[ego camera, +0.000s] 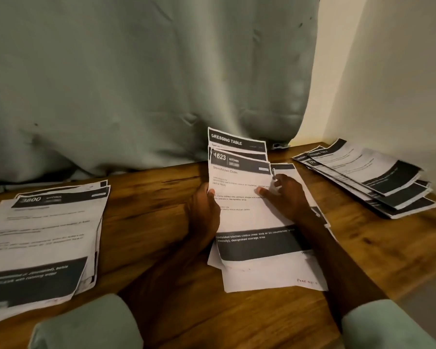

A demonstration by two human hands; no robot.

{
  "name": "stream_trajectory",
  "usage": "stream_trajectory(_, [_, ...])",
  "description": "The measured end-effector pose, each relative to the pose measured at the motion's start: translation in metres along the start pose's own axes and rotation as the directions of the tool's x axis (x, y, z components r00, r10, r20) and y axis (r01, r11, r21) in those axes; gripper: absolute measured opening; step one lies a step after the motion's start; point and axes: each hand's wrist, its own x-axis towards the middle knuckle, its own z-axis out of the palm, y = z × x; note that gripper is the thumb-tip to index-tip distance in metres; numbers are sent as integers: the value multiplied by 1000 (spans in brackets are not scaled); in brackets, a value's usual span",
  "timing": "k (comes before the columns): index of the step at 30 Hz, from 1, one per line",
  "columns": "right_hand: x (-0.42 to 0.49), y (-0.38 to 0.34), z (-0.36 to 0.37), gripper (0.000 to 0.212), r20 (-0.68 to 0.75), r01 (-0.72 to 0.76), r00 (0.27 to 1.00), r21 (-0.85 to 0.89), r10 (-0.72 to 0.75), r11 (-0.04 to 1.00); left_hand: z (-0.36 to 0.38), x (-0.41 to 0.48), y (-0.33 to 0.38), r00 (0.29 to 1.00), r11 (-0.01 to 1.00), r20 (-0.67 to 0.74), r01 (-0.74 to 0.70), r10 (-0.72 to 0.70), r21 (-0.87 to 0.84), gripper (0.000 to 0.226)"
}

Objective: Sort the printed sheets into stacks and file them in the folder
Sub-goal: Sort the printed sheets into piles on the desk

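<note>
The unsorted bunch of printed sheets (242,217) stands tilted up at the middle of the wooden surface (149,197), fanned so that each dark header band shows above the next, probably so the titles can be read without pulling pages apart. The left grip (204,210) is closed on the bunch's left edge, thumb on the front page and fingers behind, steadying it. The right grip (287,195) pinches the right edge of the front page, headed Kitchen, thumb on its face, apparently ready to peel that page off. A finished-looking left stack (43,235) lies well apart to one side and a splayed right stack (368,177) lies by the wall, likely one heading each. More loose sheets (275,275) lie flat under the bunch. No folder is in view, so filing looks some way off.
</note>
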Motion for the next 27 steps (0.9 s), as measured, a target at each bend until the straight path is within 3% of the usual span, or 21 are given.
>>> stream_trajectory(5, [0, 9, -6, 66, -137, -68, 984, 310, 115, 948, -2, -1, 14, 1000, 997, 12, -11, 12, -70, 56])
stream_trajectory(11, [3, 6, -10, 50, -262, -9, 953, 470, 150, 883, -7, 2, 11, 994, 993, 95, -36, 47, -112, 48])
stream_trajectory(18, [2, 6, -5, 41, -170, 1, 979, 548, 111, 837, -21, 3, 9, 984, 980, 173, -2, 37, -199, 40])
stream_trajectory(24, [-4, -2, -11, 6, -172, 103, 985, 682, 22, 724, -31, 2, 7, 985, 976, 174, 34, 4, -216, 42])
stream_trajectory(27, [-8, -8, -13, 12, -154, 110, 988, 668, -9, 736, -34, 5, 6, 993, 983, 116, 30, -8, -182, 50])
